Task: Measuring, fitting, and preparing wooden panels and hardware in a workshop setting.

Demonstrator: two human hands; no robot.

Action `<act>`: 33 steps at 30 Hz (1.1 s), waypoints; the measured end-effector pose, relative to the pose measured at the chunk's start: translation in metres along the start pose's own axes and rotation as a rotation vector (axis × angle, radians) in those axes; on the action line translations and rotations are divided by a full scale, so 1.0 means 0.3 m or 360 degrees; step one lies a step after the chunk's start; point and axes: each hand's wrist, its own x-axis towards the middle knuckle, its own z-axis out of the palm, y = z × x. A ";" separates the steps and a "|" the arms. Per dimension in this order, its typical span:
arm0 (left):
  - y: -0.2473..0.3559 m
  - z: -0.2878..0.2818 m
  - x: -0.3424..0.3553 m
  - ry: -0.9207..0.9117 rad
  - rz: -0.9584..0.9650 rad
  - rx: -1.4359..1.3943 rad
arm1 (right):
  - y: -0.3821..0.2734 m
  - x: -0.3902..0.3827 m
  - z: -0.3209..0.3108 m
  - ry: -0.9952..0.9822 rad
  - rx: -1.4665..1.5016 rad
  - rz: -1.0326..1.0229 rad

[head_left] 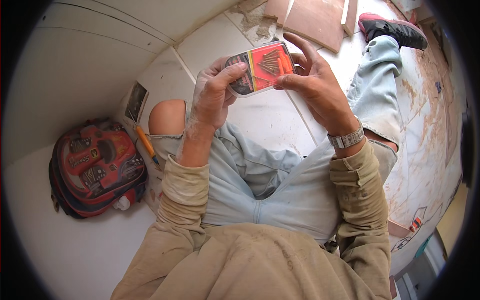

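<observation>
Between my two hands is a clear plastic pack of screws and orange wall plugs (260,68), tilted above my lap with its contents facing up. My left hand (216,90) is closed on its left end, the thumb lying over the dark printed part. On the other side, my right hand (314,80) grips the right end between the thumb and fingers, with the index finger raised off the pack. Brass-coloured screws and the plugs show through the cover against a red backing. Fingers beneath the pack are hidden.
A red and black backpack (97,167) rests on the floor by the wall at left. An orange-handled tool (145,142) stands beside my left knee. Wooden boards (315,22) lie at the far side. A cord and an orange-black object (415,224) are at lower right.
</observation>
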 end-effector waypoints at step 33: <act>0.026 0.005 -0.025 -0.0113 0.0020 -0.0047 | 0.010 -0.003 0.036 0.0112 -0.0083 -0.0294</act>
